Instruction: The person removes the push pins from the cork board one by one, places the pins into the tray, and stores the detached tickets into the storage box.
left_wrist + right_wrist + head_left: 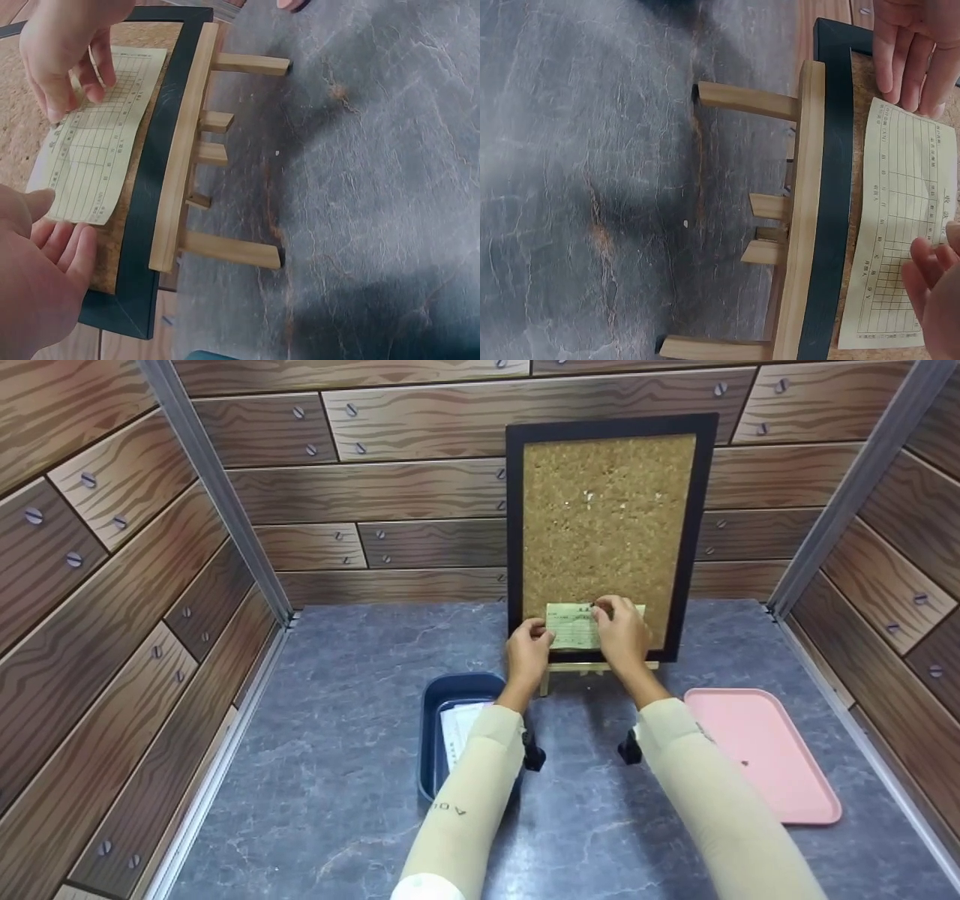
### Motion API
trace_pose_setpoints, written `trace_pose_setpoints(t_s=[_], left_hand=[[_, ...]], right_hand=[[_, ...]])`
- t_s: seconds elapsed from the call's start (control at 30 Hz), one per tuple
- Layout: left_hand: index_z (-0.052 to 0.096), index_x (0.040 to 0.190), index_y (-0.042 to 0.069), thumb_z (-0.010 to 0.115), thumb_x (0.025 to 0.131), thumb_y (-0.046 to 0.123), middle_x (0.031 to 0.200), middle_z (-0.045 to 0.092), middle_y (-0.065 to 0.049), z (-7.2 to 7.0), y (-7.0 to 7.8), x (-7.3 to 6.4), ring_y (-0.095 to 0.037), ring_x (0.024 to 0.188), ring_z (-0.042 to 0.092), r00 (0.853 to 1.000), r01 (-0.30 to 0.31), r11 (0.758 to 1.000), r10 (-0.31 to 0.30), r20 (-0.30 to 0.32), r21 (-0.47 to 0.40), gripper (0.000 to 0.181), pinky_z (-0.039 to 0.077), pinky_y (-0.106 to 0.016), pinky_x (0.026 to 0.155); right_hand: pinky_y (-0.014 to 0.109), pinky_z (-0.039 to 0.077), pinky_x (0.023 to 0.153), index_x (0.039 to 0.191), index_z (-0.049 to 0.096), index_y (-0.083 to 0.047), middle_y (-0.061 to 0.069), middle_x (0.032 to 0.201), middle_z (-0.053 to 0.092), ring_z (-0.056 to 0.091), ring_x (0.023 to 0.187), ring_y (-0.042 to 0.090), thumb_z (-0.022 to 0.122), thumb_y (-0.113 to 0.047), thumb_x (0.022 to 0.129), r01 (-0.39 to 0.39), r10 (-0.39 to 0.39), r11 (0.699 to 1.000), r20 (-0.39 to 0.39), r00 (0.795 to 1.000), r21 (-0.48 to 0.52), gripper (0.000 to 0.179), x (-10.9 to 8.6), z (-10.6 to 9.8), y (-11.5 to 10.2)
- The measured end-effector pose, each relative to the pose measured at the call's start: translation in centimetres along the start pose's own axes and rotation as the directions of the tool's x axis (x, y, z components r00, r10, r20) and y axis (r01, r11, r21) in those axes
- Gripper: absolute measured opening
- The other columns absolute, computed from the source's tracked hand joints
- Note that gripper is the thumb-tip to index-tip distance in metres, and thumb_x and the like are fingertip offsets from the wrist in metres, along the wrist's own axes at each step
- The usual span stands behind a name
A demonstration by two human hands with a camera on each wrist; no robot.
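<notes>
A pale green printed form point(572, 636) lies against the lower part of a black-framed cork board point(607, 525). My left hand point(529, 652) pinches the form's left edge, thumb in front and fingers behind in the left wrist view. My right hand point(624, 637) is at the top edge of the form, thumb and index finger together on what looks like a small dark pin; most of it is hidden by the fingertips. In the right wrist view the form point(900, 225) bows slightly off the cork, and the right hand's point(937, 292) other fingers hover over its ruled lines.
The board leans on a wooden easel point(799, 225) with legs sticking out. A blue bin point(431, 720) with white papers point(457, 727) stands under the left forearm. Beside the right forearm lies a pink tray point(765, 735) with a small dark object point(745, 763). Wood-patterned walls enclose the table.
</notes>
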State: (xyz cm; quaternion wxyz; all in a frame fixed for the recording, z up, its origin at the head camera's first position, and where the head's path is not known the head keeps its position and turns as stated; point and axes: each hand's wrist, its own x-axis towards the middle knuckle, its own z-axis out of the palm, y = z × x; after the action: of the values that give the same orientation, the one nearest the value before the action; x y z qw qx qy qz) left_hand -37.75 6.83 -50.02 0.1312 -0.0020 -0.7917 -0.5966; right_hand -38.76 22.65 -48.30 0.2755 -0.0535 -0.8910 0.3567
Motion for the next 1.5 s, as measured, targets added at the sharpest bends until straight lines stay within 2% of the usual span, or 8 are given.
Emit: trace_pose_setpoints(t_s=[0.23,0.37,0.63,0.77,1.1,1.33,1.5], left_hand=[[0.074,0.105,0.002,0.071,0.088,0.006,0.092,0.074,-0.005,0.2,0.1,0.2,-0.013,0.084,0.067,0.999,-0.017,1.000,0.018,-0.040,0.014,0.017,0.053,-0.023,0.077],[0.075,0.103,0.004,0.071,0.090,0.007,0.091,0.073,-0.004,0.3,0.1,0.3,-0.012,0.084,0.065,0.999,-0.007,1.000,0.008,-0.041,0.026,0.014,0.052,-0.023,0.077],[0.075,0.096,0.004,0.072,0.088,0.005,0.088,0.071,-0.005,0.3,0.3,0.2,-0.016,0.084,0.064,0.996,-0.026,0.998,0.031,-0.078,0.056,0.009,0.052,-0.025,0.078],[0.075,0.096,0.005,0.071,0.089,0.005,0.088,0.072,-0.005,0.4,0.3,0.2,-0.015,0.083,0.064,0.997,-0.016,0.998,0.019,-0.072,0.054,0.008,0.051,-0.024,0.077],[0.075,0.095,0.005,0.070,0.089,0.005,0.087,0.073,-0.006,0.3,0.6,0.3,-0.019,0.084,0.066,0.996,-0.011,0.998,0.017,-0.084,0.067,0.008,0.052,-0.027,0.078],[0.075,0.095,0.005,0.069,0.090,0.005,0.087,0.073,-0.006,0.3,0.6,0.5,-0.018,0.083,0.065,0.997,-0.012,0.998,0.016,-0.073,0.058,0.008,0.052,-0.026,0.076],[0.074,0.099,0.005,0.068,0.090,0.004,0.089,0.074,-0.006,0.4,0.5,0.7,-0.018,0.084,0.067,0.998,0.001,0.999,0.001,-0.069,0.034,0.011,0.053,-0.026,0.076]], right_hand=[[0.058,0.045,0.088,0.107,0.070,-0.013,0.008,0.115,0.069,0.065,0.106,0.033,0.067,-0.027,0.096,-0.022,0.022,0.999,-0.011,1.000,0.025,0.018,0.2,0.3,-0.1],[0.058,0.044,0.087,0.103,0.070,-0.014,0.008,0.112,0.068,0.065,0.103,0.032,0.068,-0.027,0.095,-0.027,0.028,0.999,-0.021,0.999,0.031,0.016,0.2,0.5,0.0],[0.057,0.047,0.081,0.101,0.070,-0.015,0.007,0.107,0.068,0.067,0.097,0.032,0.070,-0.030,0.093,0.022,-0.022,1.000,-0.049,0.999,-0.006,0.016,0.3,1.1,0.3],[0.057,0.048,0.077,0.099,0.071,-0.015,0.008,0.106,0.068,0.067,0.096,0.032,0.072,-0.030,0.093,0.045,-0.046,0.999,-0.063,0.997,-0.014,0.016,0.3,1.1,0.3],[0.055,0.048,0.077,0.095,0.070,-0.014,0.008,0.104,0.067,0.066,0.097,0.032,0.073,-0.028,0.091,0.045,-0.044,0.999,-0.069,0.997,0.007,0.015,0.3,1.3,0.4],[0.054,0.048,0.079,0.103,0.070,-0.013,0.008,0.105,0.068,0.066,0.096,0.030,0.073,-0.026,0.092,0.039,-0.038,0.999,-0.056,0.998,0.021,0.018,0.4,1.1,0.5],[0.054,0.047,0.079,0.102,0.069,-0.013,0.008,0.105,0.067,0.066,0.096,0.031,0.072,-0.026,0.092,0.040,-0.039,0.999,-0.046,0.998,0.019,0.017,0.4,1.1,0.6]])
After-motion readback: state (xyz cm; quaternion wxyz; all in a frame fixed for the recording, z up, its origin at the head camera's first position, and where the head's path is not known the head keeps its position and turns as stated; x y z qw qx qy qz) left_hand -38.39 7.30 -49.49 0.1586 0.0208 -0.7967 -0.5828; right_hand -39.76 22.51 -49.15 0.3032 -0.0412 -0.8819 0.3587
